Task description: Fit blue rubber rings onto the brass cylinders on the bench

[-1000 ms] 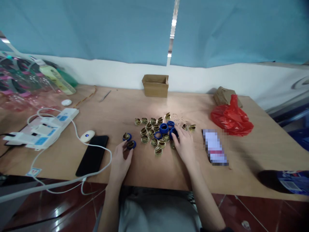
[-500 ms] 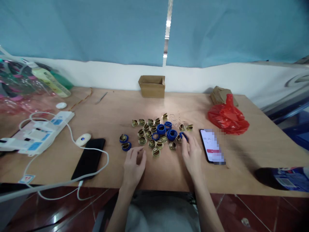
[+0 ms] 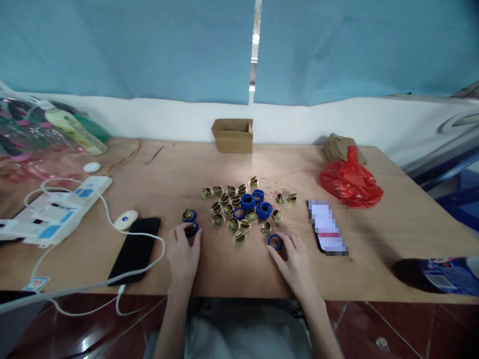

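Note:
My left hand [image 3: 183, 252] has its thumb and fingers around a brass piece with a blue ring [image 3: 191, 229], partly hidden by the fingers. Just beyond it lies a second brass piece in a blue ring [image 3: 189, 215]. Between finger and thumb, my right hand [image 3: 294, 257] grips a blue ring [image 3: 275, 242] at the table surface. Ahead of both hands spreads a group of several round brass pieces [image 3: 240, 237] with raised folded tabs. Among them sit several blue rings [image 3: 247, 201], some of them stacked.
A small open cardboard box [image 3: 234, 142] stands at the back. To the right are a lit phone [image 3: 326, 227], a red plastic bag [image 3: 352, 182] and a dark bottle [image 3: 437, 275] on its side. A black phone [image 3: 135, 249], white cables and a power strip [image 3: 84, 199] lie left.
My left hand has moved left onto the nearer blue-ringed brass piece. My right hand has drawn a blue ring towards me, away from the group. The view has shifted slightly.

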